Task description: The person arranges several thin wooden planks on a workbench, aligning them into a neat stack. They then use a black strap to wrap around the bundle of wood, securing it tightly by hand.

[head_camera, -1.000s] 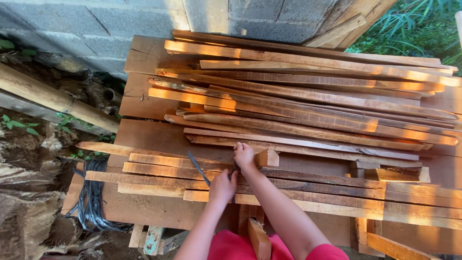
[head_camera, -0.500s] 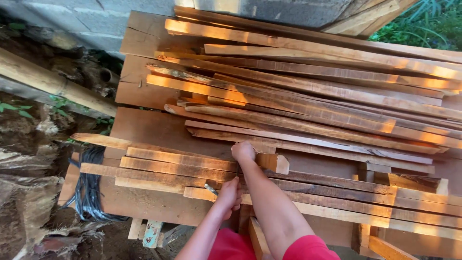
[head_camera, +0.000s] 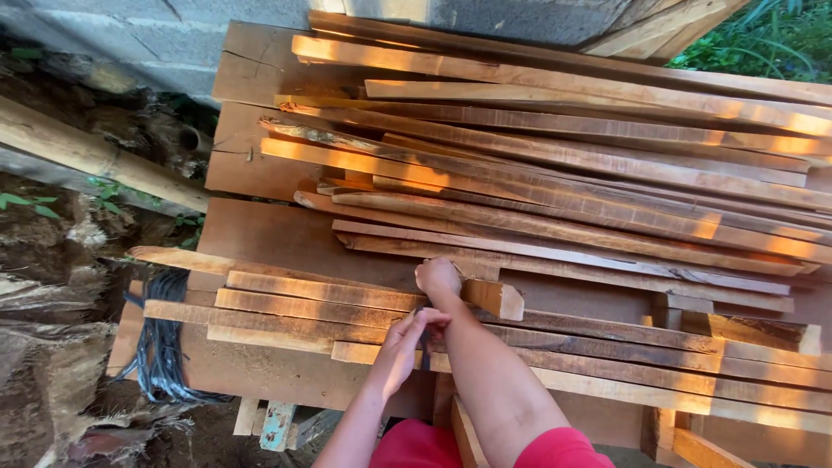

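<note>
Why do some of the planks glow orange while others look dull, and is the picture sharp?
Head view: low sunlight falls in patches on the upper planks, leaving the nearer strips in soft shade; the left hand and right hand are shaded too; everything looks reasonably sharp, and straight edges bow slightly toward the frame borders.

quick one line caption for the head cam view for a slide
Seen from above, a person's right hand grips a small wooden block while the left hand rests on stacked wood slats.
</note>
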